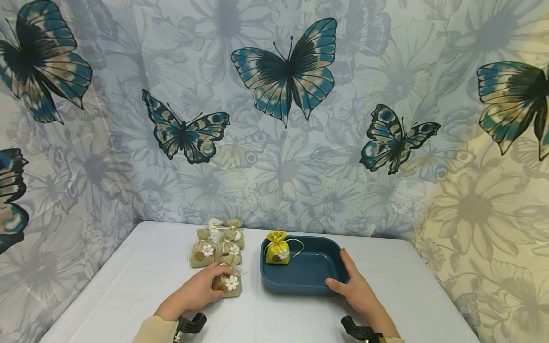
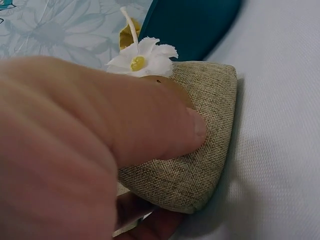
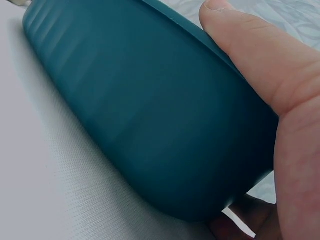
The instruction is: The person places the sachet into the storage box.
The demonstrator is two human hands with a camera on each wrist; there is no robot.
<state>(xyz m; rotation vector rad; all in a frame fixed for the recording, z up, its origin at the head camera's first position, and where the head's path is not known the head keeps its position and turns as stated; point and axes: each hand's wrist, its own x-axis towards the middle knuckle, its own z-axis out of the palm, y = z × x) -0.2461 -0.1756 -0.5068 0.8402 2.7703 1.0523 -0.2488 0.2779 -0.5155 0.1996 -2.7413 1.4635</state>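
Note:
My left hand [image 1: 199, 288] holds a beige burlap drawstring pouch [image 1: 234, 291] with a white flower on its front. In the left wrist view the thumb presses the cloth of this pouch [image 2: 212, 165] and fingertips show beneath it. A dark teal rectangular tub [image 1: 310, 267] stands to the right, a small yellow drawstring pouch [image 1: 274, 248] upright at its left end. At the tub's right end, my right hand [image 1: 358, 290] grips it, the thumb over the rim and the fingers around the outer side. The right wrist view shows the tub's wall [image 3: 135, 100] close up.
Several more beige pouches [image 1: 201, 255] are grouped behind the left hand, with a white pouch [image 1: 214, 233] toward the back. They stand on a table with a white cloth [image 1: 116, 286]. A butterfly-patterned fabric backdrop [image 1: 274, 181] rises behind and at both sides.

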